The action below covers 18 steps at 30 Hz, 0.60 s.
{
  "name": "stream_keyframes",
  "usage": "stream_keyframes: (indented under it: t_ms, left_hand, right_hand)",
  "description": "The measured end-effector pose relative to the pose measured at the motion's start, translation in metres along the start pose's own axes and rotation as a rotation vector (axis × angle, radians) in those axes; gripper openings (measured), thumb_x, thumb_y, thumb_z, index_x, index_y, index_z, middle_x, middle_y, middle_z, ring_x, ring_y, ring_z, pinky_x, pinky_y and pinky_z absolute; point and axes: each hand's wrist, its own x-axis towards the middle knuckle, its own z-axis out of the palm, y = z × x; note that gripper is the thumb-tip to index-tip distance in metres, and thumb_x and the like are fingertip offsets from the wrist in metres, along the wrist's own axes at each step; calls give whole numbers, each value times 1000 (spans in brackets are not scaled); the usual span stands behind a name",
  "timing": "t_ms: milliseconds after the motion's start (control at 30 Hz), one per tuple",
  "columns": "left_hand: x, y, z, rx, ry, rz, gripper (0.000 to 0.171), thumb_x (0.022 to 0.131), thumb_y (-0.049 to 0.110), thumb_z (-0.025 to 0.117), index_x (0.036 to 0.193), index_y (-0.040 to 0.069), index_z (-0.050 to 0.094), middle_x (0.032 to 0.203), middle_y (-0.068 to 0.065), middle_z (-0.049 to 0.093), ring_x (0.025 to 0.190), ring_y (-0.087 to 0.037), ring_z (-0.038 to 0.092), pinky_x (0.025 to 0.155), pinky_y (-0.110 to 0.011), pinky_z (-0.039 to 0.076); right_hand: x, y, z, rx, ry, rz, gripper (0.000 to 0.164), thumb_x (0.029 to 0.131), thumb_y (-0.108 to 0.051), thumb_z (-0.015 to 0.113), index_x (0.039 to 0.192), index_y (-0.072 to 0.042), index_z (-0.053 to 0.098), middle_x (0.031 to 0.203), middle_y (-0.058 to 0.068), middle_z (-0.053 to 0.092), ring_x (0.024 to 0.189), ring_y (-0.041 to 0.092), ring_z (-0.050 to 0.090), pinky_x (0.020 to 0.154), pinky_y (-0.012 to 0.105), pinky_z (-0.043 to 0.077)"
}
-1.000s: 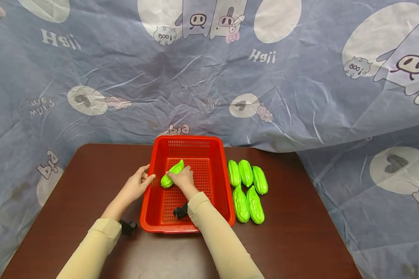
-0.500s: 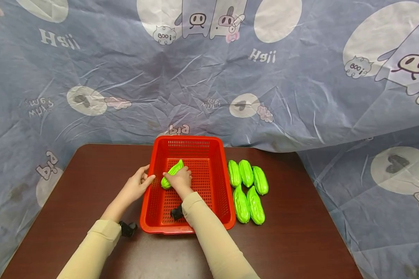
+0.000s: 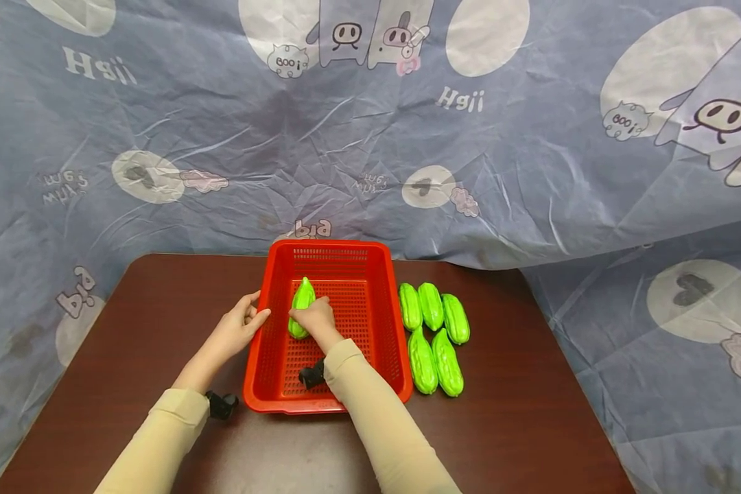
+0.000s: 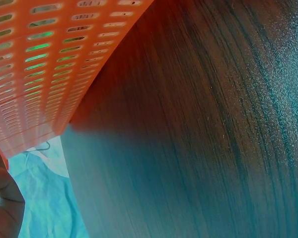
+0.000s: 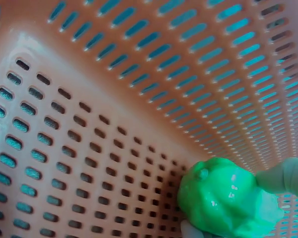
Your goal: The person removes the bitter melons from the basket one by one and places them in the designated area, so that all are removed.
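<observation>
A red plastic basket (image 3: 254,370) with slotted walls stands on the table. My left hand (image 3: 233,333) holds its left rim, thumb at the top edge and fingers along the outside; only part of the hand shows in the left wrist view. Inside the basket, near its left wall, lies a bright green bitter melon (image 3: 303,296), its tapered end pointing away from me. My right hand (image 3: 317,321) grips this bitter melon from above and the right. In the right wrist view the thumb (image 5: 283,177) presses on the melon (image 5: 223,196), with a fingertip showing beneath it.
Several more green bitter melons (image 3: 431,305) lie in two rows on the brown table (image 3: 519,412), just right of the basket. A blue printed cloth (image 3: 321,137) hangs behind the table. A black wrist camera (image 3: 222,405) sits on the left wrist.
In my right hand the bitter melon has turned from a slant to nearly straight away from me, along the basket's left wall. My left hand stays on the rim.
</observation>
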Motion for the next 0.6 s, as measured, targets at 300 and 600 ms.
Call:
stream_keyframes:
  t_ms: [300,600]
  left_hand:
    - [0,1,-3,-1,-9,1,61,103,26,52,150,-6,29,94,-14,61,79,-18,60,69,-31,50]
    - [-1,0,-2,0,-21,4,63,104,28,52,150,-6,28,94,-14,61,78,-17,61,69,-31,50]
  right_hand:
    - [-9,-13,-30,0,13,-121,56,83,-29,75,121,4,51,101,16,64,90,25,64,76,33,53]
    - [-24,-11,-73,92,-12,-134,56,83,-26,69,128,1,52,115,16,63,97,24,63,76,32,53]
